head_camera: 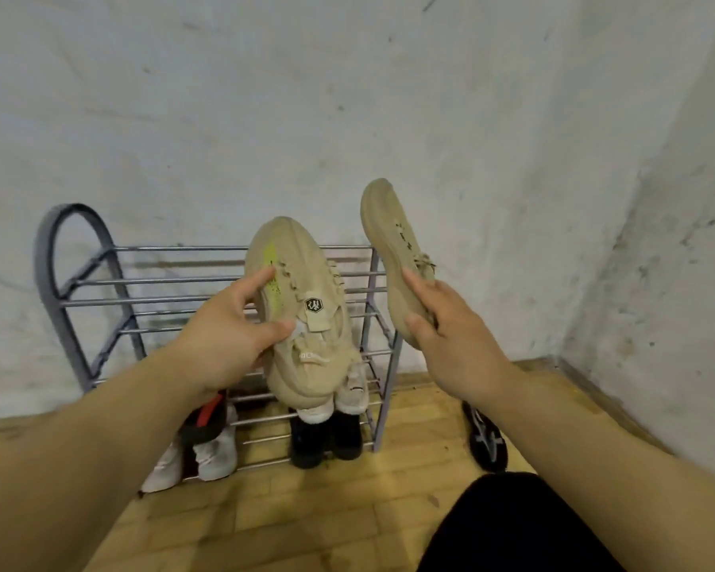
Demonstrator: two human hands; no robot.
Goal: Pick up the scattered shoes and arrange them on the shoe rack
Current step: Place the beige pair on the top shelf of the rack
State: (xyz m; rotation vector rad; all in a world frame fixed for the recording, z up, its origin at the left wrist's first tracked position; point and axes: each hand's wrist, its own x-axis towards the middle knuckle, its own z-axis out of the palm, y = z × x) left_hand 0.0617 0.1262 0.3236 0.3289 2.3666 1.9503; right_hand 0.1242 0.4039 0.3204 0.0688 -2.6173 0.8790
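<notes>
Two beige shoes are held up at the centre of the frame, in front of the rack. The left hand is curled round the side of the first shoe, with the thumb laid by the tongue and the forefinger on a yellow streak. Its toe is pointed up and its upper is turned to the camera.

The right hand is curled round the heel end of the second shoe. This shoe is seen side-on, toe up, just right of the rack's right post. The two shoes are kept apart.

White shoes and black boots are seen at the bottom of the rack. A black shoe is noted on the floor right of the rack, partly hidden by the right forearm.
</notes>
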